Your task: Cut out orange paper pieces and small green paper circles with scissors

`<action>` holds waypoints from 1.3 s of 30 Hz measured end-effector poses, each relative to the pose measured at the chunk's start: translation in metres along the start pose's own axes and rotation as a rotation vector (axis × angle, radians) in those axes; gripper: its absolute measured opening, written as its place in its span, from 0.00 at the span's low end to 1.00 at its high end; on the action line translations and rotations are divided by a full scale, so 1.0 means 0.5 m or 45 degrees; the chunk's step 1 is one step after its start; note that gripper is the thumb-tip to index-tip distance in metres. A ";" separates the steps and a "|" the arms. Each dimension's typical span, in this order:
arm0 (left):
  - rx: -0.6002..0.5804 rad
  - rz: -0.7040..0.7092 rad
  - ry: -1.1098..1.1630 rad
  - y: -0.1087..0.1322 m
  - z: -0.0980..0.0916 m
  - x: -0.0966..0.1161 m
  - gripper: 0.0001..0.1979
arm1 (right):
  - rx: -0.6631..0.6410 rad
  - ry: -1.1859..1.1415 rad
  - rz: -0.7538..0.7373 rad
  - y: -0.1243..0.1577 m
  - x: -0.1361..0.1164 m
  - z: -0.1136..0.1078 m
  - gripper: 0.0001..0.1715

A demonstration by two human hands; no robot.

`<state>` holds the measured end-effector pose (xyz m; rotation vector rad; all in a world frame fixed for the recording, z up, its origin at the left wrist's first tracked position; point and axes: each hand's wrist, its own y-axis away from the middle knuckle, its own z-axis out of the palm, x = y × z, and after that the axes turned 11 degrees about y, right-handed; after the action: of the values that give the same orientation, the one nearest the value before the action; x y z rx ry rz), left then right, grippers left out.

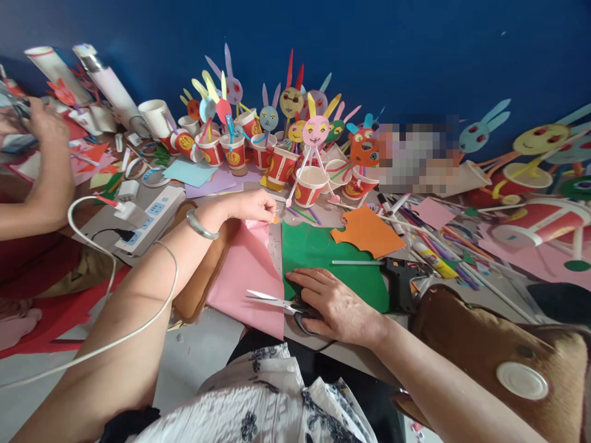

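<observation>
My left hand [253, 208], with a bangle at the wrist, reaches past the far end of a pink sheet [249, 277]. Its fingers are pinched together at a small orange piece [276, 219]. Scissors [272, 301] with their blades apart point left over the pink sheet. My right hand [333, 304] is closed around their dark handles and rests on the near edge of a green sheet [337, 246]. An orange sheet [369, 232] with scalloped cutouts overlaps the green sheet's far right corner. A black glue gun [401, 283] with a white glue stick lies right of my right hand.
Paper cups [310, 186] with rabbit-faced figures line the back by the blue wall. A power strip [152, 218] stands left, and a white cable [173, 277] crosses my left arm. Brown plush cushions [484, 335] flank me. Another person's hand [46, 120] is at far left.
</observation>
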<state>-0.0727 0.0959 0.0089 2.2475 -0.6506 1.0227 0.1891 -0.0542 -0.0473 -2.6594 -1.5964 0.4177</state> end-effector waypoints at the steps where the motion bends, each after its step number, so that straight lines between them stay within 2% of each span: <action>1: 0.036 -0.007 0.000 0.000 0.002 0.001 0.10 | -0.001 0.007 -0.001 0.000 -0.001 -0.001 0.11; 3: 0.088 -0.016 -0.028 -0.003 0.006 0.000 0.10 | -0.002 0.022 0.001 0.000 -0.003 -0.004 0.12; 8: 0.045 -0.061 -0.208 -0.020 0.022 -0.020 0.09 | -0.008 0.050 0.014 -0.001 -0.006 -0.011 0.13; 15: 0.129 -0.145 -0.345 -0.029 0.040 -0.035 0.09 | -0.019 0.065 -0.001 -0.002 -0.007 -0.010 0.13; 24: 0.107 -0.174 -0.401 -0.031 0.034 -0.047 0.12 | -0.032 0.048 0.005 -0.003 -0.008 -0.009 0.14; 29: 0.150 -0.124 -0.384 -0.022 0.031 -0.038 0.12 | -0.029 0.032 0.014 -0.003 -0.009 -0.011 0.13; 36: 0.160 -0.201 -0.467 -0.009 0.028 -0.009 0.06 | -0.053 0.049 0.007 -0.002 -0.008 -0.010 0.14; 39: 0.118 -0.200 -0.486 0.001 0.023 0.006 0.05 | -0.054 0.048 0.001 -0.002 -0.007 -0.009 0.14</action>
<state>-0.0653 0.0872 0.0051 2.5569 -0.5788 0.5609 0.1878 -0.0561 -0.0420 -2.6818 -1.6112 0.3357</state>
